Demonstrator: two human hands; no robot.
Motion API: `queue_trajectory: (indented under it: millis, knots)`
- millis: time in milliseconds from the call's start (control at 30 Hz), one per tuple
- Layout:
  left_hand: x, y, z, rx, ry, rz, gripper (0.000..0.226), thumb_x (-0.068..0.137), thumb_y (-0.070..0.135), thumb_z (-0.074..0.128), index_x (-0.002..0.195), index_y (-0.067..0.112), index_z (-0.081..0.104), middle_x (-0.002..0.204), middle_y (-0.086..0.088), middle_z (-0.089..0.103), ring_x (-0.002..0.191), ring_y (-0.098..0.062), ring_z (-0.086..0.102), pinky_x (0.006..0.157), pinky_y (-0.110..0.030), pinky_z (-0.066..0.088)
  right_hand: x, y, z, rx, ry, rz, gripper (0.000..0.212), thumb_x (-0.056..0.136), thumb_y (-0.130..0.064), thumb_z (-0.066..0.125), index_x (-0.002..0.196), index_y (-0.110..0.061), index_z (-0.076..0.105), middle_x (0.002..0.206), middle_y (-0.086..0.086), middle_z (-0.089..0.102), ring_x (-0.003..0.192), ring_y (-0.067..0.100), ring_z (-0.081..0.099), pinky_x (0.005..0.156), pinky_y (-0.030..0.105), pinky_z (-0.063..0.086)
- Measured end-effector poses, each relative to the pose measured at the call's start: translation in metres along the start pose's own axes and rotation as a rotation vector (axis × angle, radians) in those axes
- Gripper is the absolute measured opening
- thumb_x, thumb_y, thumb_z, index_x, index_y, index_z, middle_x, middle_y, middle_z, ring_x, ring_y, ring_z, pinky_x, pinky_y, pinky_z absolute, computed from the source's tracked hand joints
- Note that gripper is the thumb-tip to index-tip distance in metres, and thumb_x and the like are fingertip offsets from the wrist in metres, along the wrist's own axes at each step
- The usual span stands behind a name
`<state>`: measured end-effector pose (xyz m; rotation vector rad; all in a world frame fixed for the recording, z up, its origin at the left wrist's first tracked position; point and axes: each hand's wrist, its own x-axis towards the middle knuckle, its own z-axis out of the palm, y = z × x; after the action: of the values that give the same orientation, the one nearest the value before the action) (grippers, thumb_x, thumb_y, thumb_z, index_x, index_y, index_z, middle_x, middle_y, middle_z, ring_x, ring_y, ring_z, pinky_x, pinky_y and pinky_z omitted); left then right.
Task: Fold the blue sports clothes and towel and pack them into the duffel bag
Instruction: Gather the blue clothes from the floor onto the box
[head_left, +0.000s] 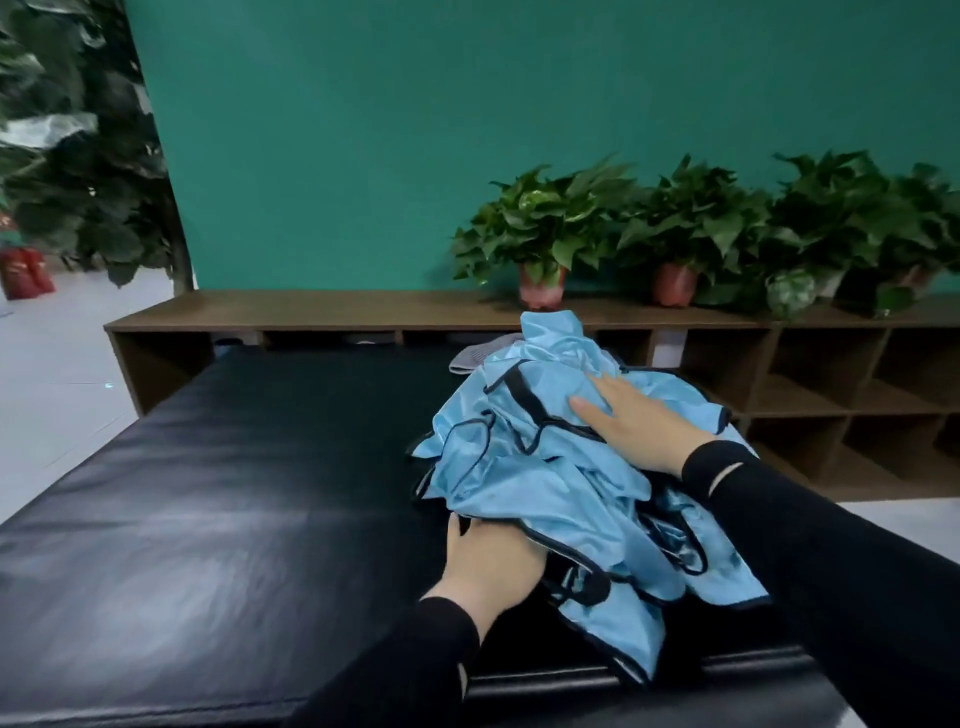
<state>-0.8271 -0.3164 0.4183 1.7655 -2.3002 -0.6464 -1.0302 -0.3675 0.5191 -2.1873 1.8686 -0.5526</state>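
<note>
- A crumpled heap of blue sports clothes (561, 467), shiny fabric with dark trim, is lying toward the right edge of a black padded bench (208, 493), reaching from its near edge back toward its far edge.
- A grey towel (475, 358) is peeking out from behind the heap, close to the bench's far edge.
- The right hand (631, 415) is resting flat on top of the heap, fingers straight and spread, pressing rather than gripping.
- The left hand (485, 561) is reaching under the heap's near-left side; its thumb is showing, but its fingers are hidden beneath the cloth, so whether they are curling round the fabric cannot be told.
- No duffel bag is showing in view.
- The step in hand is judged to be gathering or separating the pile; doing it well likely calls for lifting one garment free and spreading it flat on the bench's bare left half before folding, since the slippery fabric may slide.
- Potted plants (545, 234) are lining a wooden cubby shelf (311, 312) beyond the bench's far edge.
- No brand, label or readable writing is appearing anywhere.
</note>
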Motion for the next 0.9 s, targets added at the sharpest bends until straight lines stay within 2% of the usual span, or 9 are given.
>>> queue_trajectory:
  millis: [133,233,333,500,567,633,700,800,900]
  knots:
    - [-0.012,0.014,-0.012,-0.28,-0.02,-0.126,0.042,0.108,0.021,0.031,0.14,0.003,0.051,0.146,-0.019,0.05,0.137,-0.036,0.045,0.117,-0.048,0.029,-0.002,0.004,-0.004,0.025,-0.038,0.003,0.063,0.102,-0.06,0.031,0.159,-0.035,0.02,0.164,-0.007,0.023,0.156,0.022,0.01,0.125,0.049,0.013]
    - [-0.025,-0.015,-0.027,-0.431,0.039,0.03,0.022,0.102,0.014,0.045,0.106,0.019,0.066,0.111,0.0,0.068,0.112,-0.023,0.06,0.106,-0.036,0.044,-0.008,0.003,-0.002,0.063,-0.001,0.006,0.058,0.103,-0.055,0.039,0.156,-0.033,0.029,0.161,-0.005,0.034,0.15,0.021,0.027,0.122,0.041,0.023]
    - [-0.035,-0.06,-0.042,-0.51,0.242,0.097,0.023,0.093,0.028,0.059,0.113,0.028,0.071,0.113,0.018,0.07,0.106,0.004,0.059,0.098,-0.026,0.05,-0.016,-0.007,-0.002,0.171,0.245,0.055,0.045,0.095,-0.064,0.046,0.13,-0.035,0.044,0.136,-0.003,0.055,0.124,0.023,0.051,0.116,0.05,0.032]
    - [-0.054,-0.115,-0.073,-0.739,0.614,-0.07,0.026,0.087,0.02,0.049,0.063,0.009,0.05,0.062,0.0,0.055,0.061,-0.014,0.047,0.062,-0.041,0.044,-0.027,-0.068,-0.004,0.039,0.697,-0.223,0.027,0.098,-0.045,0.054,0.113,-0.023,0.056,0.123,-0.004,0.052,0.118,0.019,0.046,0.106,0.04,0.029]
    - [-0.053,-0.124,-0.076,-0.616,0.644,-0.137,0.019,0.097,0.029,0.048,0.082,0.024,0.059,0.086,0.013,0.059,0.079,-0.01,0.055,0.078,-0.036,0.048,-0.029,-0.104,0.007,0.067,0.625,-0.413,0.025,0.1,-0.039,0.054,0.111,-0.018,0.06,0.118,-0.003,0.056,0.116,0.016,0.049,0.102,0.033,0.034]
    - [-0.054,-0.127,-0.069,-0.434,0.417,-0.143,0.028,0.103,0.043,0.042,0.12,0.034,0.062,0.118,0.015,0.062,0.111,-0.01,0.058,0.104,-0.037,0.044,-0.031,-0.144,0.032,0.11,0.442,-0.503,0.028,0.102,-0.041,0.049,0.114,-0.02,0.062,0.12,-0.008,0.057,0.116,0.011,0.051,0.1,0.026,0.037]
    - [-0.061,-0.127,-0.065,-0.511,0.289,-0.072,0.037,0.106,0.043,0.037,0.125,0.029,0.066,0.121,0.013,0.067,0.114,-0.007,0.06,0.104,-0.031,0.044,-0.031,-0.178,0.068,0.134,0.244,-0.49,0.032,0.104,-0.042,0.045,0.124,-0.023,0.061,0.131,-0.013,0.054,0.122,0.005,0.048,0.101,0.021,0.035]
    - [-0.094,-0.14,-0.078,-0.688,0.461,-0.056,0.036,0.107,0.037,0.035,0.126,0.032,0.065,0.118,0.019,0.067,0.108,0.007,0.058,0.094,-0.019,0.042,-0.031,-0.215,0.131,0.261,0.062,-0.412,0.035,0.107,-0.035,0.041,0.134,-0.023,0.059,0.14,-0.012,0.054,0.13,0.003,0.047,0.107,0.018,0.032]
    - [-0.129,-0.186,-0.09,-0.583,0.518,-0.136,0.043,0.106,0.046,0.03,0.141,0.035,0.053,0.138,0.019,0.058,0.127,0.005,0.049,0.112,-0.026,0.033,-0.039,-0.253,0.19,0.355,-0.08,-0.38,0.031,0.107,-0.034,0.037,0.129,-0.035,0.06,0.128,-0.019,0.061,0.125,0.001,0.053,0.105,0.018,0.036]
